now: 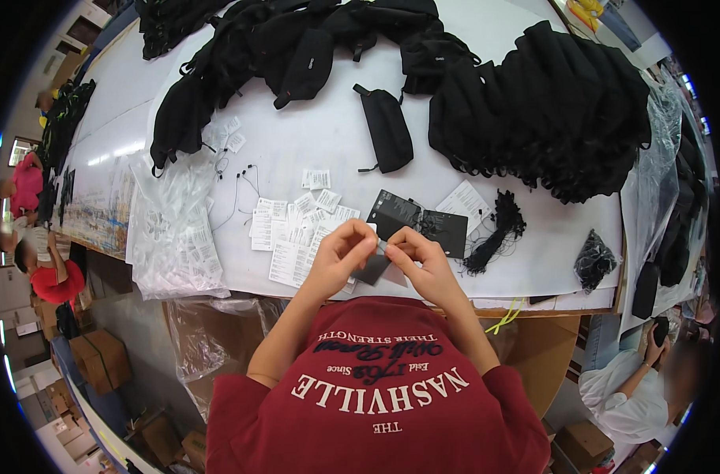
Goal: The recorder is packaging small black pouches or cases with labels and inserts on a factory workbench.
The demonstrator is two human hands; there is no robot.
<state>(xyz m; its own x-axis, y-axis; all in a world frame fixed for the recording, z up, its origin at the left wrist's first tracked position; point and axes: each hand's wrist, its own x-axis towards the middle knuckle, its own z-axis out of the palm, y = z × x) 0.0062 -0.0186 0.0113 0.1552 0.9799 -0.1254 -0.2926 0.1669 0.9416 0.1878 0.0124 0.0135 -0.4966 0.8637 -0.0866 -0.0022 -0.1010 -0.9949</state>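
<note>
A maroon, short-sleeved fabric top (352,442) covers the torso at 6 o'clock, its loose, plain left sleeve (245,415) at 7 o'clock and matching right sleeve (506,407) at 5. Bold white arched capitals (387,400) show upside down, with thick black script (423,355) and smaller white letters (356,336) towards 12 o'clock. Left forearm (289,336), right forearm (465,328), left hand (345,249) and right hand (421,259) are bare.

The tabletop (297,138) is white, the pouches (387,130) solid black. White paper labels (293,257) carry grey print; the hang tags (448,230) and string bundle (500,229) are black. The shirt (375,446) is maroon with white and black lettering.
</note>
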